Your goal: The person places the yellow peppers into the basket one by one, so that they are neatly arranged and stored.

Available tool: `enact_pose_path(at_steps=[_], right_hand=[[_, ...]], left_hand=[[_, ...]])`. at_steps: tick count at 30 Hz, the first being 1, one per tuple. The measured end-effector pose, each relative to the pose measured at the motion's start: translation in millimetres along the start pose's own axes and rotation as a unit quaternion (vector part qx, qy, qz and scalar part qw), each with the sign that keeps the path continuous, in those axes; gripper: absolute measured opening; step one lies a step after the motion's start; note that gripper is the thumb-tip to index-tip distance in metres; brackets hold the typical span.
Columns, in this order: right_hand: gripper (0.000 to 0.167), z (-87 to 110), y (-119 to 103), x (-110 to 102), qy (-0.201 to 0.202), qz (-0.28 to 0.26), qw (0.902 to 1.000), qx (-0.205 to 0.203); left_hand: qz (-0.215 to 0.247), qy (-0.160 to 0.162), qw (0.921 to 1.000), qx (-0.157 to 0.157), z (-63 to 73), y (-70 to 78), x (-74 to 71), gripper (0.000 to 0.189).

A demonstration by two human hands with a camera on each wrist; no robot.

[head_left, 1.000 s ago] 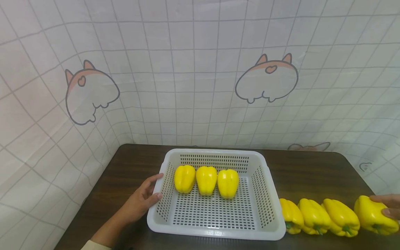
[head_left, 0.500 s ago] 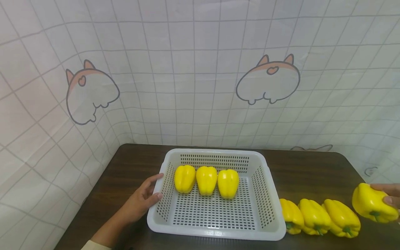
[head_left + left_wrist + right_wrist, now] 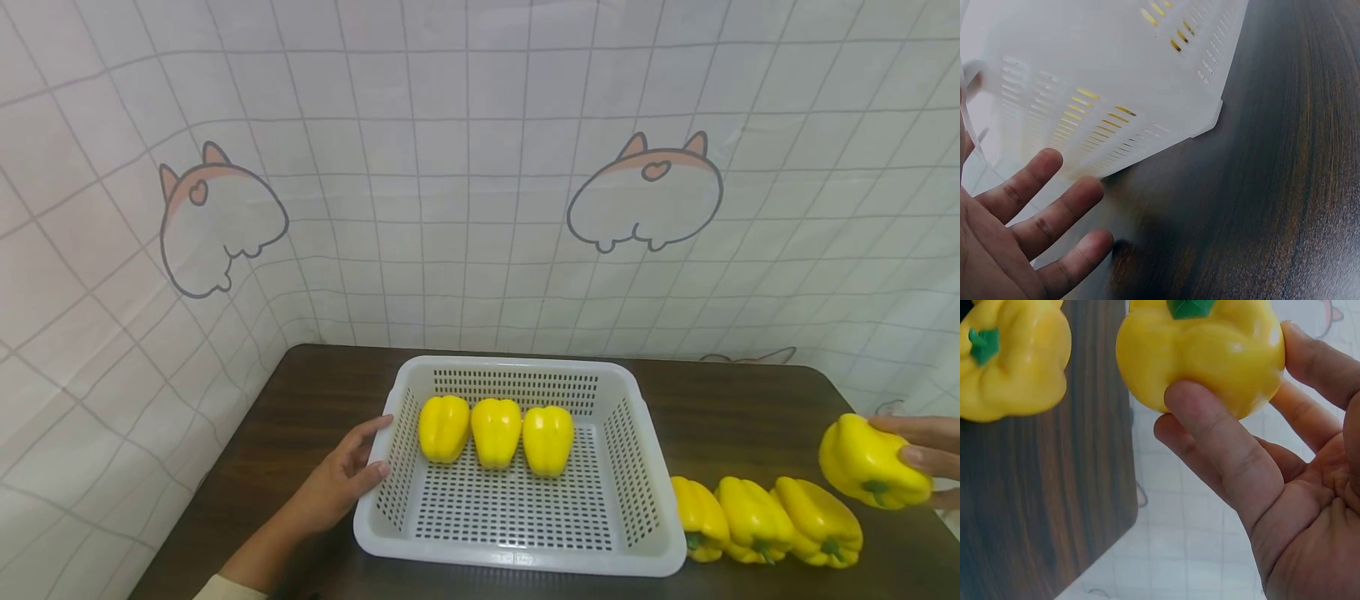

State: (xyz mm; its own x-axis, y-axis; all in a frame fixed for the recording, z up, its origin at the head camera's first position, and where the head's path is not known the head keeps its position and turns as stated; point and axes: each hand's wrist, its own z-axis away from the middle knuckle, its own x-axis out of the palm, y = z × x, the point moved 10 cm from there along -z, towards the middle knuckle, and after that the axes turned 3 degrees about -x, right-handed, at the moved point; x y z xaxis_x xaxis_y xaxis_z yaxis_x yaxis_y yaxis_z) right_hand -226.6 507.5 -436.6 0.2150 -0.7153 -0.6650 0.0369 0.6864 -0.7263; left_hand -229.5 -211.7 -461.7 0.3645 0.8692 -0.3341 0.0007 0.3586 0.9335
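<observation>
A yellow bell pepper (image 3: 870,462) with a green stem is gripped between the fingers and thumb of my right hand (image 3: 926,454), raised at the table's right side. In the right wrist view, fingertips press around this pepper (image 3: 1204,356). My left hand (image 3: 341,479) touches the left rim of the white perforated basket (image 3: 510,558) with thumb and index finger. Its other fingers (image 3: 1063,212) stretch loosely beside the basket wall in the left wrist view. Inside the basket, three yellow peppers (image 3: 496,433) stand in a row toward the back.
Three more yellow peppers (image 3: 756,521) lie in a row on the dark wooden table (image 3: 720,417), right of the basket, the first against its side. A white gridded curtain (image 3: 480,208) with cartoon animal prints hangs behind the table.
My right hand has lifted the pepper off the right end of the row and moved it up and slightly left. The left hand and basket stay in place.
</observation>
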Motion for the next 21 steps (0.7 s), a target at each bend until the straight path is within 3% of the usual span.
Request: enact_pose_path(at_steps=[5, 10, 13, 16, 21], right_hand=[[0.083, -3.7, -18.5, 6.5, -0.007, 0.041, 0.9991, 0.006], [0.084, -5.3, -37.1, 13.6, -0.027, 0.050, 0.9983, 0.011], [0.078, -5.0, -51.7, 16.7, -0.023, 0.033, 0.9991, 0.009], [0.061, -4.9, -65.3, 21.2, -0.020, -0.011, 0.9997, -0.001], [0.053, -1.4, -84.8, 31.3, -0.029, -0.038, 0.9987, -0.017]], left_hand=[[-0.009, 0.002, 1.0000, -0.001, -0.6, 0.0, -0.3, 0.066], [-0.006, -0.002, 1.0000, 0.003, -0.7, 0.4, -0.1, 0.066], [-0.002, -0.005, 1.0000, 0.005, -0.9, 0.4, 0.0, 0.067], [-0.001, -0.006, 1.0000, 0.006, -0.6, 0.1, 0.1, 0.067], [0.002, -0.012, 0.9998, 0.016, -0.4, 0.7, 0.9, 0.067]])
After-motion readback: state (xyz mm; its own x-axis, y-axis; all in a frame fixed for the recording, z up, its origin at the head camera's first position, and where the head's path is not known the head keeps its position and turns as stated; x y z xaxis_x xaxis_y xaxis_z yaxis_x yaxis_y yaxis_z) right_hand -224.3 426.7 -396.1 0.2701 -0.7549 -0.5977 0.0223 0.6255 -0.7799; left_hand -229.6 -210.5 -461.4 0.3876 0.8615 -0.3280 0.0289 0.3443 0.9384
